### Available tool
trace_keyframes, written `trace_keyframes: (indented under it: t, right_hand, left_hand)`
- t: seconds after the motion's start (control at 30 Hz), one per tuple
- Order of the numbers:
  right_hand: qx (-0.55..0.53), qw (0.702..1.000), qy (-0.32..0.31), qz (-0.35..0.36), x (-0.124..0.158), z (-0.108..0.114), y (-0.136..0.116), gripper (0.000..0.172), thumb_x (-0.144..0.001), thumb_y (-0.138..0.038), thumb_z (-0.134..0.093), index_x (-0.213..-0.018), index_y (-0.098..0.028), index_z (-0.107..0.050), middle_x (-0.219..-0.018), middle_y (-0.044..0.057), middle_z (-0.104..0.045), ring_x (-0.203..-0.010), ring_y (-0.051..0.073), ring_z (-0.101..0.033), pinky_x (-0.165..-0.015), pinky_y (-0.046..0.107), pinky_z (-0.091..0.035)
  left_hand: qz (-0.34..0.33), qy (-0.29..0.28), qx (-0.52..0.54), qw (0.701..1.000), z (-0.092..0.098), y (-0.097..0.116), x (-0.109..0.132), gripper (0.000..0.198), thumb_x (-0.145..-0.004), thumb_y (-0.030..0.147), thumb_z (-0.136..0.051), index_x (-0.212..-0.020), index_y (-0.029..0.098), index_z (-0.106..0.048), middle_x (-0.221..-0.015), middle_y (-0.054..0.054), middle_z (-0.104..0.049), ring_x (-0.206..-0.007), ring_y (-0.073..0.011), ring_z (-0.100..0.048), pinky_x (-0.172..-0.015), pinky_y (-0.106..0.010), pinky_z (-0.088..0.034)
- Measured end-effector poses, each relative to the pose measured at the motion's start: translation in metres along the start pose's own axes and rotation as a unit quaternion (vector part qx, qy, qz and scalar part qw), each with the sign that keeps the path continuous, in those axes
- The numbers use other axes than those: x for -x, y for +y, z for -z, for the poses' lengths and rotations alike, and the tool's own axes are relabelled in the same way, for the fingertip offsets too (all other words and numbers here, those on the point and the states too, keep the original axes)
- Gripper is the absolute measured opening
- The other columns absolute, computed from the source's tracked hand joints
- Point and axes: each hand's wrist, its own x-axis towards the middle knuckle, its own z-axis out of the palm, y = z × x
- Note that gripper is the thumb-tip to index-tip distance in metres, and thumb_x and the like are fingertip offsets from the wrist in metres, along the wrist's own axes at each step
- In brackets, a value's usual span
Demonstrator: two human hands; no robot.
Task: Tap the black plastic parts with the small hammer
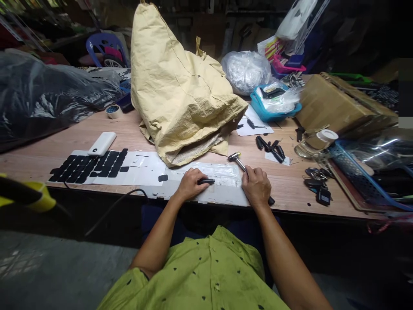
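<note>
My left hand (190,184) is closed on a small black plastic part (206,181) lying low over a white sheet (200,196) at the table's front edge. My right hand (257,186) wraps round the handle of a small hammer (238,160). The hammer's metal head with a yellowish face points away from me, and the black end of its handle sticks out below my palm. Between my hands lies a clear plastic-covered strip (226,174). A single black oval pad (163,178) rests left of my left hand.
A large yellow-beige sack (180,94) stands just beyond my hands. Black pads (80,168) and a white power bank (102,144) lie left. Black parts (274,148), a jar (312,144), keys (318,185) and a blue basket (364,172) lie right.
</note>
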Motion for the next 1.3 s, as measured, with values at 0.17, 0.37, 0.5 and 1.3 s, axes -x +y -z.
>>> trace_keyframes:
  t: [0.17, 0.37, 0.5, 1.3]
  right_hand:
    - [-0.014, 1.000, -0.007, 0.002, -0.002, -0.002, 0.004, 0.030, -0.093, -0.020, -0.050, -0.115, -0.020, -0.071, -0.087, 0.008, -0.057, -0.081, 0.021, -0.047, -0.065, 0.030, -0.032]
    - [-0.135, 0.991, 0.012, 0.000, 0.006, 0.014, 0.003, 0.035, -0.098, -0.028, -0.045, -0.121, -0.019, -0.070, -0.093, 0.010, -0.064, -0.088, 0.023, -0.059, -0.075, 0.032, -0.046]
    - [-0.269, 0.963, 0.017, 0.000, 0.029, 0.040, -0.018, 0.040, -0.101, -0.032, -0.040, -0.130, -0.022, -0.066, -0.104, 0.011, -0.068, -0.094, 0.022, -0.064, -0.084, 0.035, -0.053]
    - [-0.403, 0.910, -0.088, 0.052, 0.072, 0.057, -0.050, 0.041, -0.101, -0.029, -0.046, -0.138, -0.025, -0.062, -0.105, 0.008, -0.072, -0.096, 0.018, -0.069, -0.084, 0.029, -0.055]
  left_hand:
    - [0.022, 0.001, 0.017, 1.000, -0.008, -0.005, -0.002, 0.019, -0.078, 0.028, -0.079, -0.096, 0.023, -0.077, -0.090, -0.004, -0.066, -0.093, -0.0231, -0.057, -0.086, -0.036, -0.048]
    - [0.036, -0.017, 0.040, 0.998, -0.006, -0.004, -0.005, 0.015, -0.078, 0.030, -0.081, -0.091, 0.023, -0.077, -0.088, -0.004, -0.066, -0.093, -0.0230, -0.058, -0.086, -0.035, -0.048]
    - [0.048, -0.019, 0.040, 0.998, -0.007, 0.000, -0.006, 0.017, -0.076, 0.029, -0.083, -0.090, 0.023, -0.076, -0.089, -0.003, -0.067, -0.095, -0.0231, -0.058, -0.086, -0.035, -0.048]
    - [0.103, -0.010, 0.042, 0.994, -0.008, 0.012, -0.010, 0.016, -0.071, 0.023, -0.084, -0.085, 0.024, -0.076, -0.089, -0.002, -0.069, -0.096, -0.0222, -0.060, -0.087, -0.034, -0.048]
